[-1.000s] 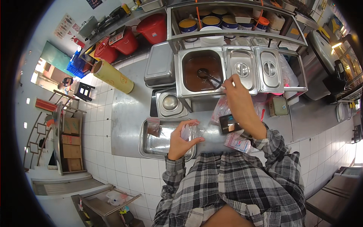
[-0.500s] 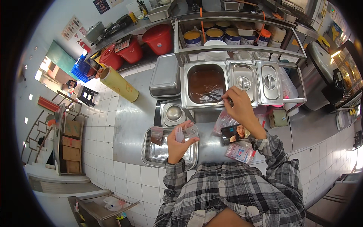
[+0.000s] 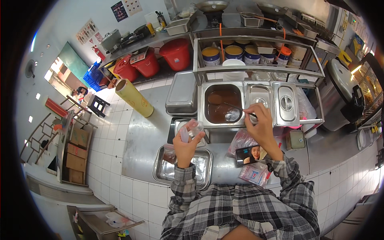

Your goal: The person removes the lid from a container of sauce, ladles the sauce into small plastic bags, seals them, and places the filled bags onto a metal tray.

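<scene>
My right hand [image 3: 259, 122] is closed around the thin dark handle of a ladle [image 3: 233, 106]. The ladle's round bowl lies at the left of the brown sauce [image 3: 218, 113], which fills a deep rectangular steel pan [image 3: 202, 102]. Lower and to the left, my left hand [image 3: 185, 150] pinches a clear plastic bag [image 3: 195, 127], its mouth spread above the fingers. Under that hand stands a shallow steel tray [image 3: 206, 171] with a wire rack. A small clear bag of brown sauce [image 3: 169, 153] rests at its upper left, partly covered by my hand.
Two lidded steel pans [image 3: 285, 103] adjoin the sauce pan. Below them lie a phone [image 3: 247, 155] and packs of plastic bags [image 3: 255, 174]. A wrap roll [image 3: 135, 98] stands left, beside a large steel container [image 3: 182, 94]. A big cooker [image 3: 340, 94] stands right.
The ladle's bowl now shows at the left of the sauce, and its handle slants toward my right hand. My left hand still holds the plastic bag. The whole view has tilted upward slightly.
</scene>
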### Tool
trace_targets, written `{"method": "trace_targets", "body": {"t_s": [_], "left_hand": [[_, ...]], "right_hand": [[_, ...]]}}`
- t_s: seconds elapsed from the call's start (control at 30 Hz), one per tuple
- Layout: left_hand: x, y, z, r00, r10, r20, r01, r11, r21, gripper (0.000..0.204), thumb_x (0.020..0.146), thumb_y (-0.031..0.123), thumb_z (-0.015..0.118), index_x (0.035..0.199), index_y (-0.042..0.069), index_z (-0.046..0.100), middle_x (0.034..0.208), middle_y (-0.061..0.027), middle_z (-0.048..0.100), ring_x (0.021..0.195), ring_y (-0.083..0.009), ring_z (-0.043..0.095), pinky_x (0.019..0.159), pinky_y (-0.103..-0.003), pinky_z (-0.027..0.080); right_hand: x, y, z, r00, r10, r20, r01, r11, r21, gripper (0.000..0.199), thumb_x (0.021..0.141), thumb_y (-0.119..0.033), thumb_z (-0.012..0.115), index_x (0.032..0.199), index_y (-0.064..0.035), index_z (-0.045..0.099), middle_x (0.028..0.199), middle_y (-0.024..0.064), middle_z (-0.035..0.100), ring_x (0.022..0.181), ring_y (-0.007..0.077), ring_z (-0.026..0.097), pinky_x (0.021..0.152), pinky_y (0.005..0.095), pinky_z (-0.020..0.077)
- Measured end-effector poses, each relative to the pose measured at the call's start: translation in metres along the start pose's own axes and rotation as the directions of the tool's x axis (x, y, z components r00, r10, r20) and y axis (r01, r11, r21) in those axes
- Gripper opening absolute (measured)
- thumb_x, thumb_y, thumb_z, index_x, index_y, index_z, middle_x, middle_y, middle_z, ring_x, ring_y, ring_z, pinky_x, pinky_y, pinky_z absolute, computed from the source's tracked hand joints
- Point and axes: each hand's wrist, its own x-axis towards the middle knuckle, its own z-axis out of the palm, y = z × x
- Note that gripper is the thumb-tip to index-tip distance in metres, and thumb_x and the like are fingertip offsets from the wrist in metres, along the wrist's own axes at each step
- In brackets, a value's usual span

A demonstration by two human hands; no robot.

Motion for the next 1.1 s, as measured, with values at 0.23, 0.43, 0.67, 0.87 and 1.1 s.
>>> {"method": "trace_targets", "body": {"t_s": [0.23,0.43,0.67,0.87,1.1], "left_hand": [[0.037,0.019,0.027,0.991,0.134,-0.029,-0.125,0.969,0.213,0.053,0.07,0.018,0.083,0.115,-0.001,0.063,0.1,-0.0033,0.069,0.059,-0.0032,0.048,0.057,-0.019,0.041],[0.06,0.031,0.059,0.974,0.225,0.026,-0.221,0.921,0.32,0.054,0.068,0.024,0.085,0.112,0.0,0.065,0.094,-0.0025,0.069,0.073,-0.0096,0.059,0.067,-0.024,0.047],[0.071,0.036,0.084,0.976,0.196,0.097,-0.186,0.976,-0.109,0.052,0.071,0.022,0.083,0.115,0.0,0.064,0.101,-0.0034,0.07,0.064,0.0004,0.05,0.055,-0.017,0.04],[0.075,0.033,0.093,0.973,0.221,0.065,-0.203,0.957,-0.207,0.056,0.071,0.021,0.084,0.118,-0.002,0.062,0.101,-0.0023,0.069,0.056,0.0008,0.037,0.05,-0.016,0.033],[0.079,0.024,0.091,0.97,0.233,0.075,-0.208,0.946,-0.249,0.049,0.078,0.013,0.078,0.118,-0.005,0.059,0.106,-0.0082,0.067,0.084,-0.0075,0.061,0.073,-0.019,0.048]], "right_hand": [[0.045,-0.014,-0.032,0.997,-0.058,-0.052,0.06,0.998,0.023,0.014,0.074,-0.003,0.065,0.086,-0.0071,0.062,0.087,0.0053,0.058,0.079,0.0243,0.057,0.069,0.0342,0.035],[0.074,-0.035,-0.064,0.998,-0.044,-0.049,0.046,0.998,0.05,0.013,0.075,-0.003,0.065,0.086,-0.0071,0.062,0.086,0.004,0.059,0.073,0.0205,0.055,0.065,0.0308,0.0367],[0.074,-0.041,-0.076,0.996,-0.086,-0.038,0.085,0.996,-0.027,0.015,0.074,-0.003,0.066,0.087,-0.0088,0.063,0.089,0.002,0.06,0.078,0.0194,0.056,0.066,0.0305,0.0353],[0.07,-0.04,-0.08,0.973,-0.229,-0.039,0.218,0.96,-0.178,0.02,0.071,-0.002,0.067,0.088,-0.011,0.064,0.092,0.0014,0.06,0.084,0.0191,0.056,0.071,0.0328,0.0317],[0.072,-0.044,-0.079,0.94,-0.336,-0.054,0.311,0.914,-0.261,0.023,0.069,0.0,0.068,0.088,-0.0123,0.064,0.091,0.0007,0.059,0.084,0.0181,0.055,0.071,0.0329,0.0308]]}}
